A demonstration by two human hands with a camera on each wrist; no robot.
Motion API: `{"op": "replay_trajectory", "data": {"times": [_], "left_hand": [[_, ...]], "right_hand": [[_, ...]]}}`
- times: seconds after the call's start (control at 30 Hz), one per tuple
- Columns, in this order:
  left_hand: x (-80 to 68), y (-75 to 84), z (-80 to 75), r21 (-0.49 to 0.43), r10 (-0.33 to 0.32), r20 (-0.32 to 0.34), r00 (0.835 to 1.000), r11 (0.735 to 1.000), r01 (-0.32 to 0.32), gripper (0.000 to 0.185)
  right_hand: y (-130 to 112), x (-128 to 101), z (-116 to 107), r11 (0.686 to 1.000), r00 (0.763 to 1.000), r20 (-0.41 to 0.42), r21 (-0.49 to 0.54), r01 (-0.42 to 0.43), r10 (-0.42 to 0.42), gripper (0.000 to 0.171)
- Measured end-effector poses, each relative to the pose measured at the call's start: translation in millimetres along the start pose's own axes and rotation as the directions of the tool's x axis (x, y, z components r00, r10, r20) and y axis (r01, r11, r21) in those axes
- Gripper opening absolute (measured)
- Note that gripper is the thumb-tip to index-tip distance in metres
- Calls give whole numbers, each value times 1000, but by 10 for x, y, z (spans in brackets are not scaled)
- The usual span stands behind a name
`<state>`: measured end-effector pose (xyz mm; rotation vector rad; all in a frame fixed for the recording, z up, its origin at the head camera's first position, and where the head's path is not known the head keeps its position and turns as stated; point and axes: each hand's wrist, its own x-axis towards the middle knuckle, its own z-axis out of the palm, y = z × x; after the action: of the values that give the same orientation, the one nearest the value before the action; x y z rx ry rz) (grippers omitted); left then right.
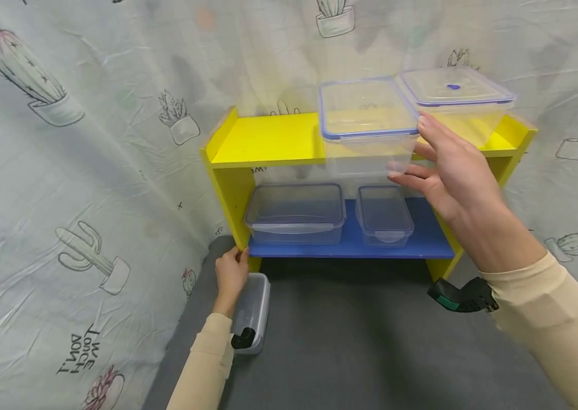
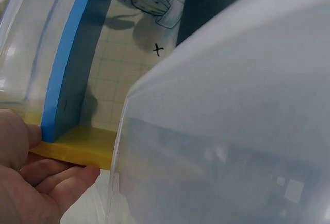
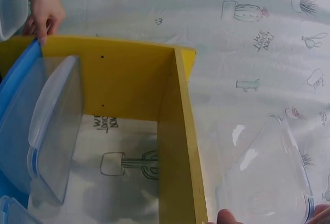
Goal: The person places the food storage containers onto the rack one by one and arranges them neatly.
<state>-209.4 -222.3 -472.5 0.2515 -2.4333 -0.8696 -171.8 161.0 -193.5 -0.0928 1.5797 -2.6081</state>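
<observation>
My right hand (image 1: 414, 151) holds an open clear container with a blue rim (image 1: 365, 122) at the front edge of the yellow top shelf (image 1: 268, 139), thumb on the rim and fingers against its side. In the right wrist view only a fingertip shows beneath that container (image 3: 268, 183). My left hand (image 1: 237, 257) grips the foot of the shelf's left side panel (image 1: 227, 193). The left wrist view shows its thumb and fingers (image 2: 67, 178) pinching the yellow board (image 2: 87, 147). A clear box (image 1: 251, 310) lies on the mat by my left wrist and fills that view (image 2: 232, 131).
A lidded clear container (image 1: 455, 97) stands at the right of the top shelf. Two lidded containers, one large (image 1: 295, 213) and one small (image 1: 384, 215), sit on the blue lower shelf (image 1: 427, 242). Cactus-print cloth (image 1: 89, 171) hangs behind and to the sides. Grey mat (image 1: 360, 341) covers the floor.
</observation>
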Motion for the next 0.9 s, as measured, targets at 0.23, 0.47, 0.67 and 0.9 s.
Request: {"op": "replay_trajectory", "data": {"times": [0.23,0.47,0.67,0.9], "left_hand": [[-17,-11,-2,-8,5,1,1000,1000,-5,29],[-18,3,-31,-12,8,-6,1000,1000,-8,26],[-12,-4,-47,-6,4,-11,1000,1000,-4,24],[-20,-14,-12,-5,7,-8,1000,1000,-7,27]], "right_hand": [[24,-31,67,972,999,-19,-232,35,-40,69],[118,-242,91,474,840,73,-798,373,-538,61],[315,-195,104,-316,276,562,-733,602,-780,42],[405,-49,68,-588,321,795,-600,543,-515,43]]}}
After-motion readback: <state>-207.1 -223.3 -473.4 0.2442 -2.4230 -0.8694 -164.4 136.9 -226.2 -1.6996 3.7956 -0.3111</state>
